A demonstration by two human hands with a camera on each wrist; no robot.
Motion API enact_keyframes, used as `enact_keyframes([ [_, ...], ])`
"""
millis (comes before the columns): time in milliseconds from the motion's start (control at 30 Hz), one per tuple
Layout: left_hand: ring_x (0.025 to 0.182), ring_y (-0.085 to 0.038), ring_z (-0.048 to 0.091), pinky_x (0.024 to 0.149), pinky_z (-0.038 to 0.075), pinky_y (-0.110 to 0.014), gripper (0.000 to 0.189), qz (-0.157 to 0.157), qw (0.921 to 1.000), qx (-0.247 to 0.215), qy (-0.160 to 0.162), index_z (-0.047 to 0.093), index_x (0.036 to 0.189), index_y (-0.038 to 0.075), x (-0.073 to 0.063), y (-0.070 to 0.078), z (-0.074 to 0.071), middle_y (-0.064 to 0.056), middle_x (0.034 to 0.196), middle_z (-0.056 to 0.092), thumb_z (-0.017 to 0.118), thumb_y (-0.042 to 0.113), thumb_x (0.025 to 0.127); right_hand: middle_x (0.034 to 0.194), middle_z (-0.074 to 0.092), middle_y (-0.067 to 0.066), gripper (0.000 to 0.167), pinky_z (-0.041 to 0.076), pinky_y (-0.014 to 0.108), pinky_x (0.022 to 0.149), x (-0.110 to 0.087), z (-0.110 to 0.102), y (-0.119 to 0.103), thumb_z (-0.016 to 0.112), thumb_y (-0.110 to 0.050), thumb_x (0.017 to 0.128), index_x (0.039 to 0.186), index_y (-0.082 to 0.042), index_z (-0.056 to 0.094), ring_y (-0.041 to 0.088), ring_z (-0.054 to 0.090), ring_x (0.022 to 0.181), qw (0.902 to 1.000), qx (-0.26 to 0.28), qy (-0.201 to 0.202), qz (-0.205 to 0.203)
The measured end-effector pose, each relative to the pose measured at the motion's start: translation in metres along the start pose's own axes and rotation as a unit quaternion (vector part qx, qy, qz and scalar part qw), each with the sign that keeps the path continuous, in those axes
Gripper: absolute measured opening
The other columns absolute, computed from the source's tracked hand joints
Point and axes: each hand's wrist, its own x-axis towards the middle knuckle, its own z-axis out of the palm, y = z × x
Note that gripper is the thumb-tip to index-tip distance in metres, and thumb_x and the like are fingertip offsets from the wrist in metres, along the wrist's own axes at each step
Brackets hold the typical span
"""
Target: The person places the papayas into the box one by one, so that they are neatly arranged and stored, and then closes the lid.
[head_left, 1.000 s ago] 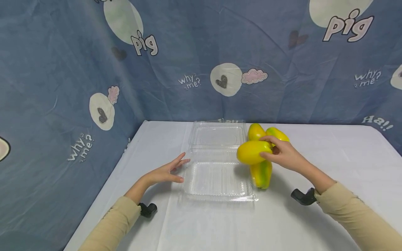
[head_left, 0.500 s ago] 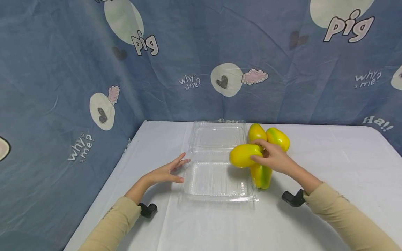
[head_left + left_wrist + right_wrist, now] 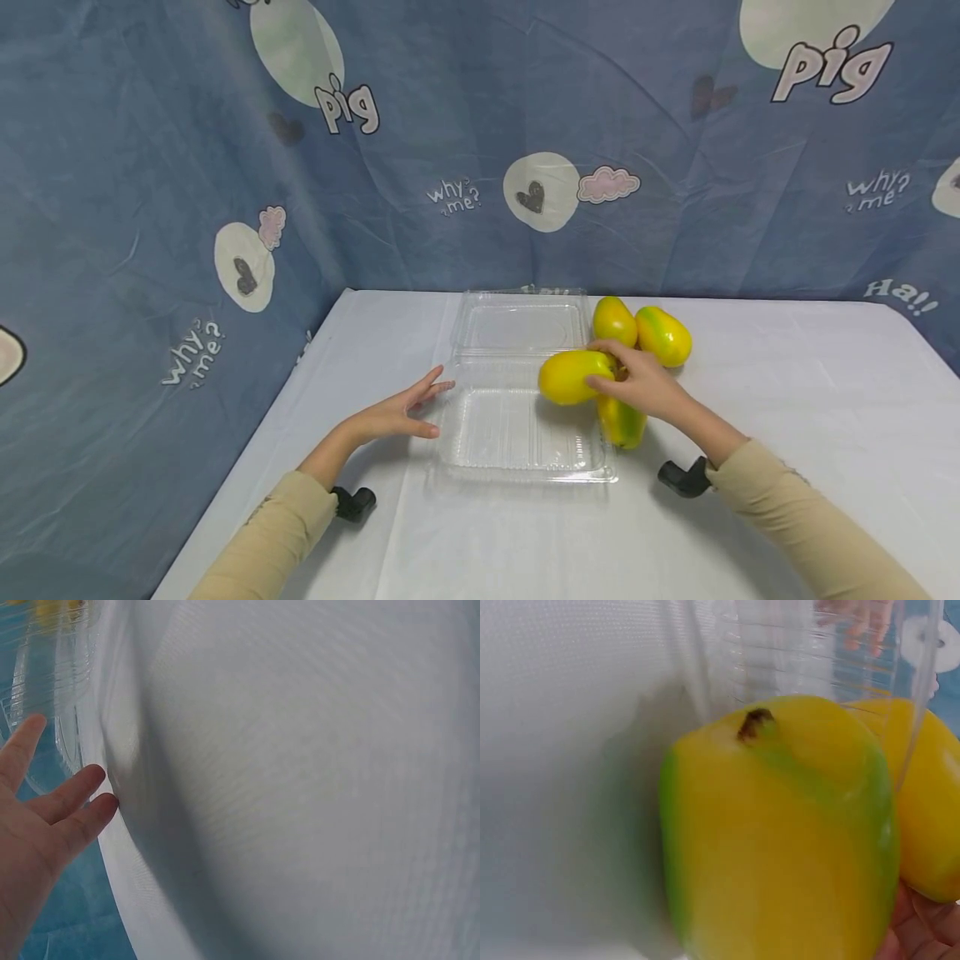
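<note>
On your table point(image 3: 787, 400), the lid point(image 3: 517, 325) lies behind the tray point(image 3: 487, 429). Your left hand point(image 3: 392, 415) is just left of the tray; your right hand point(image 3: 645, 382) holds one fruit point(image 3: 567, 377) over it. At the tray's right edge, another fruit point(image 3: 624, 423) lies before two farther fruits point(image 3: 663, 336).

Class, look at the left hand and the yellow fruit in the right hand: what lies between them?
Part of the open clear container lies between the left hand and the held yellow fruit, as the head view shows.

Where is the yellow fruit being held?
In the head view, the held fruit is in the right hand, over the right part of the clear container, left of three other fruits.
</note>
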Motion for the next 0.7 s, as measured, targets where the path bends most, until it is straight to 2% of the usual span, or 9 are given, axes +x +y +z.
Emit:
enact_keyframes([
  [333, 0.139, -0.031, 0.010, 0.108, 0.011, -0.056, 0.096, 0.002, 1.0000, 0.007, 0.001, -0.006, 0.148, 0.020, -0.001, 0.003, 0.001, -0.002, 0.152, 0.018, 0.065, 0.019, 0.084, 0.106, 0.062, 0.009, 0.049, 0.045, 0.037, 0.074, 0.005, 0.012, 0.000, 0.066, -0.027, 0.083, 0.123, -0.002, 0.054, 0.020, 0.051, 0.082, 0.9992, -0.024, -0.007, -0.033],
  [533, 0.139, -0.031, 0.010, 0.107, 0.011, -0.057, 0.096, -0.002, 1.0000, 0.006, 0.001, -0.006, 0.148, 0.022, -0.001, 0.003, 0.001, -0.001, 0.153, 0.018, 0.065, 0.019, 0.084, 0.106, 0.064, 0.011, 0.048, 0.042, 0.036, 0.073, 0.005, 0.018, -0.004, 0.069, -0.027, 0.080, 0.118, 0.000, 0.057, 0.020, 0.052, 0.080, 0.9946, -0.076, 0.012, -0.069],
  [700, 0.139, -0.031, 0.010, 0.107, 0.011, -0.058, 0.096, -0.005, 1.0000, 0.007, 0.001, -0.006, 0.148, 0.022, -0.001, 0.003, 0.001, 0.000, 0.153, 0.018, 0.065, 0.019, 0.084, 0.107, 0.064, 0.012, 0.048, 0.044, 0.037, 0.075, 0.006, 0.020, -0.005, 0.070, -0.028, 0.080, 0.117, 0.001, 0.057, 0.021, 0.054, 0.085, 0.9931, -0.089, 0.017, -0.074],
])
